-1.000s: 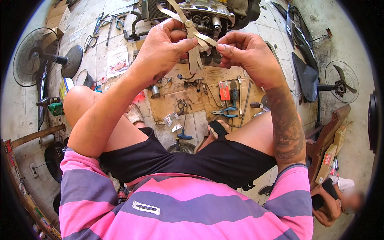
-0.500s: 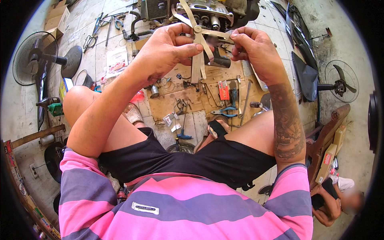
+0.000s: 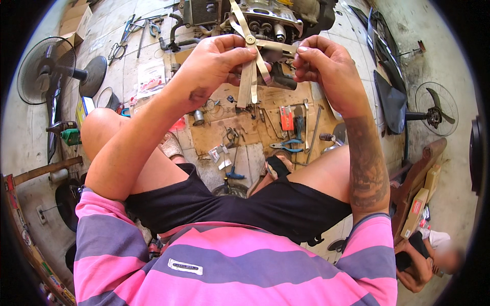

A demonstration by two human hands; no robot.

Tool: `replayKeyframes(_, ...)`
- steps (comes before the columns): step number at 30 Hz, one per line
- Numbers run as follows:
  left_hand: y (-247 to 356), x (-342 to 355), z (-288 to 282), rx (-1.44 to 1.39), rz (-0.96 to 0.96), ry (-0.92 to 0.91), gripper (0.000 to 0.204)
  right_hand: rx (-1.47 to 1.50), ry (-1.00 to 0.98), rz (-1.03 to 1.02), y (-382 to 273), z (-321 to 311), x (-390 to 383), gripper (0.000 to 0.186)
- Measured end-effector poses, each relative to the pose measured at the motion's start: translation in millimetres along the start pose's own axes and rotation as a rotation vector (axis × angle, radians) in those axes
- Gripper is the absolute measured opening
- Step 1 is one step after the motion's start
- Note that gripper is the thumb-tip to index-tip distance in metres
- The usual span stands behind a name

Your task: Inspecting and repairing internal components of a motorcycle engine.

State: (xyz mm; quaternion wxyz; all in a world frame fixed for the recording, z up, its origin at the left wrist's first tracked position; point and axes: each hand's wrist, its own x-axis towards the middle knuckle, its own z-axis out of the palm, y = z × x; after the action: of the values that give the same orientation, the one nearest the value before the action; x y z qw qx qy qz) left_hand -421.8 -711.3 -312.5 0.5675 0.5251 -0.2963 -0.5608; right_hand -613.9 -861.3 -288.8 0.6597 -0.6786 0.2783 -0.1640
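My left hand (image 3: 224, 58) pinches a feeler gauge (image 3: 250, 66) near its round pivot, thumb on top. Its flat, brass-coloured metal blades are fanned out upward, downward and to the right. At the end of the blade that points right, my right hand (image 3: 326, 66) is closed, its thumb and curled fingers at the tip; the exact contact is partly hidden. Just beyond the gauge sits a partly dismantled engine (image 3: 265, 23) with its inner parts exposed. Below the hands, a dirty cardboard sheet (image 3: 214, 132) lies on the tiled floor.
On the cardboard are blue-handled pliers (image 3: 287, 146), a red packet (image 3: 286, 118), wrenches and small parts. A blue T-handle tool (image 3: 235, 173) lies between my feet. Fans stand at left (image 3: 46, 66) and right (image 3: 434, 104). Another person (image 3: 421, 260) sits at lower right beside a wooden bench (image 3: 423, 168).
The engine and floor sit slightly lower in view. The gauge's lower blades have swung a little leftward. My right hand has shifted slightly right and down, its thumb now just at the blade's end.
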Motion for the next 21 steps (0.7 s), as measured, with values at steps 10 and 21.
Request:
replayKeyframes(10,-0.7,-3.2,2.3,0.017,0.082,-0.029,0.044,-0.005,0.03,0.008,-2.1,1.9,-0.5,0.016)
replayKeyframes(21,-2.7,2.4,0.5,0.043,0.011,0.009,0.032,0.07,0.091,0.0,-4.6,7.9,-1.1,0.017)
